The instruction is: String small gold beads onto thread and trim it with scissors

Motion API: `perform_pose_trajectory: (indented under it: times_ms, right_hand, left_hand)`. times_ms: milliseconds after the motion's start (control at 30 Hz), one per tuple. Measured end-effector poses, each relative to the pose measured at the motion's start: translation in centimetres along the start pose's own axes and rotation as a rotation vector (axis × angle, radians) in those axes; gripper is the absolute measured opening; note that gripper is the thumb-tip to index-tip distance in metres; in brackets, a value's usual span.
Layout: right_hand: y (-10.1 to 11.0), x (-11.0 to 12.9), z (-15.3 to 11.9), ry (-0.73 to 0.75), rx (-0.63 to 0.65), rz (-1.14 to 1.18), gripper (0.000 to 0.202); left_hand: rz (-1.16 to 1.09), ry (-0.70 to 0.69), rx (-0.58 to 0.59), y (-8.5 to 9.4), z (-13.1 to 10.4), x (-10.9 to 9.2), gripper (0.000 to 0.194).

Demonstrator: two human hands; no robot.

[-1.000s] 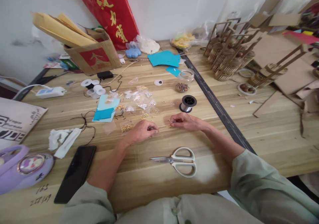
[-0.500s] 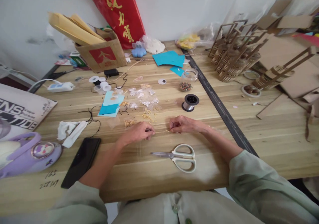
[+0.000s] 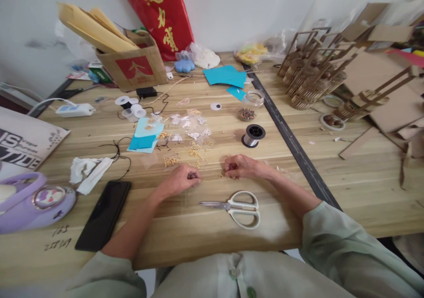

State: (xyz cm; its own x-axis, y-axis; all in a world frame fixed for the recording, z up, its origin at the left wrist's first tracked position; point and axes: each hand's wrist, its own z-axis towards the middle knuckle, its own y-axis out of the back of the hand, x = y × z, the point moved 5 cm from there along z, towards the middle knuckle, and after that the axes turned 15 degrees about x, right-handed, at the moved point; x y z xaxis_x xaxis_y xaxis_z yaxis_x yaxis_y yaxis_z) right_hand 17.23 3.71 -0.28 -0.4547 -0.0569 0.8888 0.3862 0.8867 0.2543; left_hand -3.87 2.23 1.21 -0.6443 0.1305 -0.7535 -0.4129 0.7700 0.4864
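A thin gold beaded strand (image 3: pixel 212 179) stretches between my two hands, just above the table. My left hand (image 3: pixel 184 178) is closed, pinching the strand's left end. Fingers curled, my right hand (image 3: pixel 241 167) grips the other end, where a small ring-like piece shows beside the fingertips. White-handled scissors (image 3: pixel 236 207) lie right below the hands, blades pointing left. Beyond the hands are loose gold beads (image 3: pixel 195 150) and a small heap of gold beads (image 3: pixel 171 162). A spool of fine wire (image 3: pixel 253 136) stands past my right hand.
At left are a black phone (image 3: pixel 103 215), white tissue (image 3: pixel 89 172) and a purple bag-like item (image 3: pixel 39 205). Farther back are small plastic packets (image 3: pixel 190 123), blue paper (image 3: pixel 143 142), a glass jar (image 3: pixel 253 99), a cardboard box (image 3: pixel 132 68) and, at right, wooden baskets (image 3: pixel 303 83).
My left hand has drawn slightly left, so more of the gold strand shows between the hands. The right hand stays almost in place. The view has shifted a little.
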Motion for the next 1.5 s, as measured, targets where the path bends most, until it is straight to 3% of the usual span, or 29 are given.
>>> perform_pose_trajectory:
  times_ms: [267, 567, 1133, 1333, 1500]
  right_hand:
    - [0.6, 1.3, -0.8, 0.027, 0.102, -0.191, 0.008]
    - [0.6, 2.2, -1.4, -0.072, -0.009, -0.488, 0.010]
    - [0.8, 2.8, -1.9, -0.002, 0.054, -0.458, 0.009]
    - [1.3, 2.6, -2.4, -0.047, 0.057, -0.440, 0.005]
    - [1.9, 2.1, -3.2, -0.058, 0.094, -0.374, 0.013]
  left_hand:
    - [0.022, 0.000, -0.006, 0.4, -0.6, -0.6, 0.020]
    - [0.043, 0.012, -0.043, 0.3, -0.9, 0.5, 0.020]
    - [0.130, 0.021, -0.085, 0.8, -1.4, 0.5, 0.020]
    - [0.133, 0.020, -0.095, 1.3, -1.9, 0.1, 0.022]
    - [0.126, 0.026, -0.071, 1.4, -2.0, 0.0, 0.020]
